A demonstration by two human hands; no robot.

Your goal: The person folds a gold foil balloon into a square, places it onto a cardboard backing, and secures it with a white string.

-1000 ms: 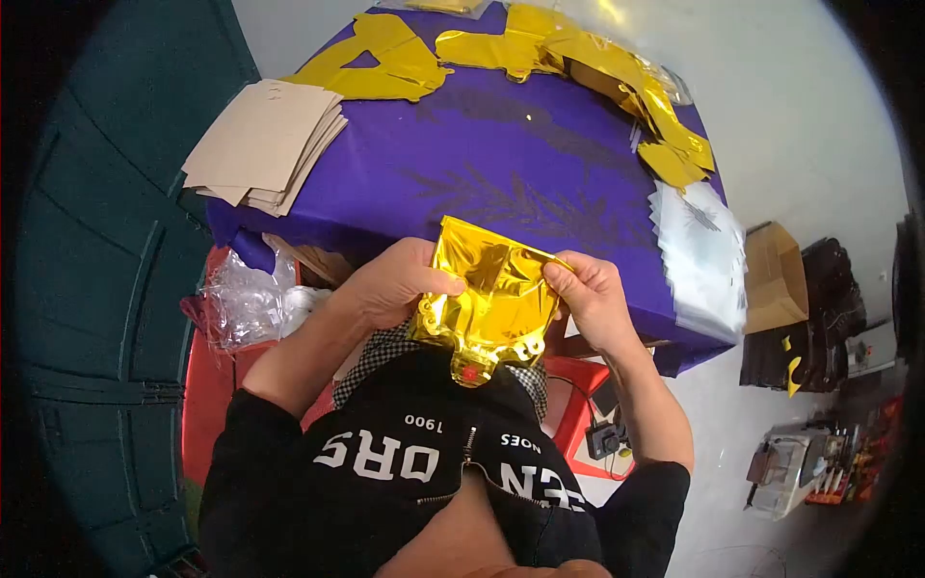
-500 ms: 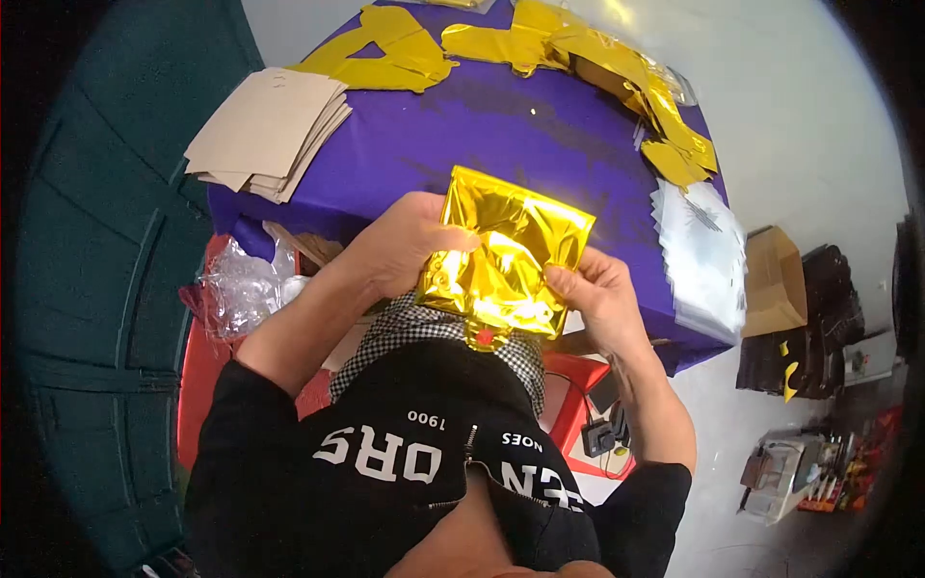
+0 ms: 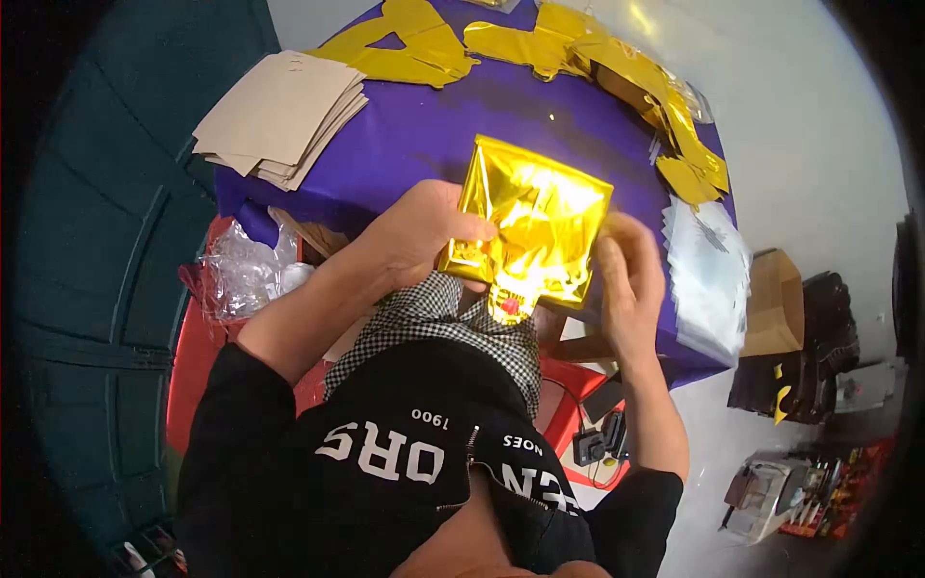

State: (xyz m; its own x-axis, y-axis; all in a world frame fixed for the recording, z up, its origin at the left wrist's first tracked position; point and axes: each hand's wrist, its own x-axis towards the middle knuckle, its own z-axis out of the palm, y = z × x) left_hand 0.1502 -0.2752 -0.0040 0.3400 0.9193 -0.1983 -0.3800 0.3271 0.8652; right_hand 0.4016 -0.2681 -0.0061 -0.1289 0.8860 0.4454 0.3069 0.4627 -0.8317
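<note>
My left hand point(image 3: 434, 231) grips the left edge of a folded gold foil balloon point(image 3: 549, 207), thumb on top and fingers underneath. The packet is a shiny, creased square. A small tab with a red mark point(image 3: 511, 306) sticks out from its lower edge. At the packet's right edge, my right hand point(image 3: 631, 279) has its thumb off the foil and its fingers loosely curved. Whether a fingertip still touches that edge is hard to see. Both hands are above the near edge of the purple-covered table point(image 3: 424, 120).
Flat gold foil balloons point(image 3: 414, 48) lie along the table's far side. Brown paper sheets point(image 3: 279, 111) are stacked at left, clear plastic sleeves point(image 3: 708, 279) at right. Crumpled clear plastic point(image 3: 251, 270) sits below the table's left edge. A cardboard box point(image 3: 776, 299) stands on the right.
My right thumb has come off the foil, and that hand has shifted right, to the packet's edge. My left hand keeps its hold as the packet moves slightly up and right.
</note>
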